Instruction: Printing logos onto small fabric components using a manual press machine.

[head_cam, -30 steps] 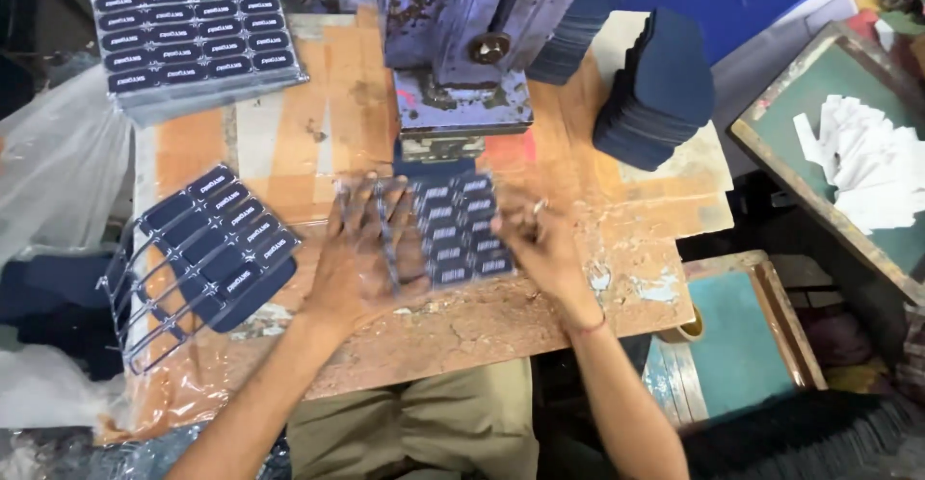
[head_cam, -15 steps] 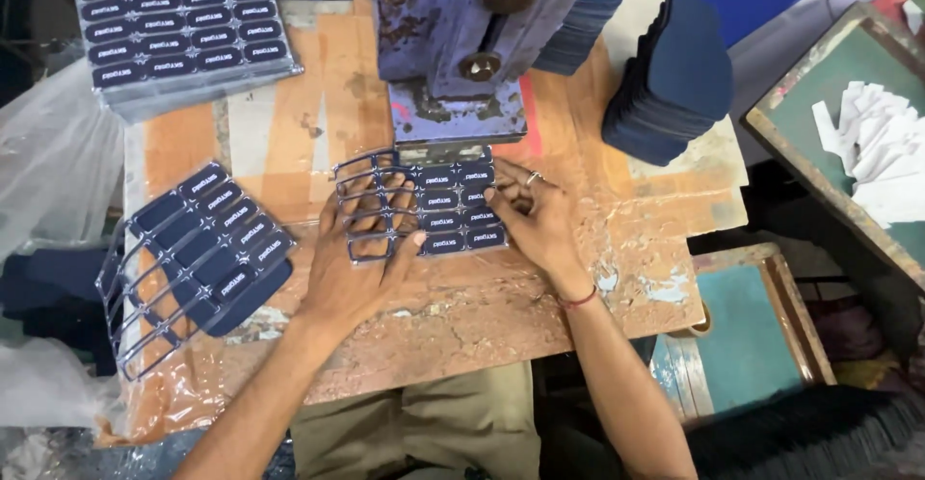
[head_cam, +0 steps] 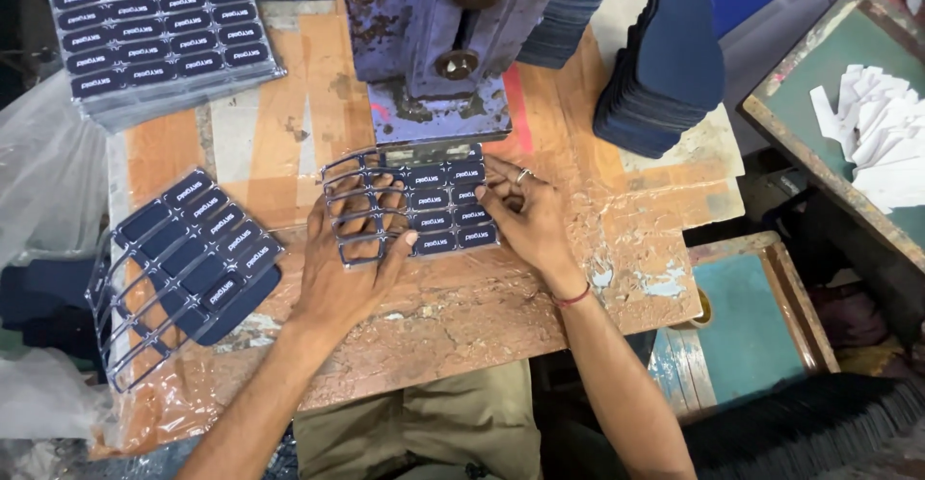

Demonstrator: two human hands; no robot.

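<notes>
Both hands are being pressed flat, fingers spread, on the label sheet (head_cam: pixel 424 212), nothing being gripped: the left hand (head_cam: pixel 352 258) is being laid over the sheet's left half, where cells are already punched out, and the right hand (head_cam: pixel 525 215) is being held against its right edge. Since a second ago the sheet is being slid forward, so that its far edge is now being tucked under the press (head_cam: pixel 438 56); earlier it was lying clear of the head, nearer the body. By that shift, a fresh row of labels is probably being lined up beneath the die. Spent lattices (head_cam: pixel 183 268) are being left at the left, uncut sheets (head_cam: pixel 159 37) stacked beyond, and dark blanks (head_cam: pixel 665 66) piled at the right.
</notes>
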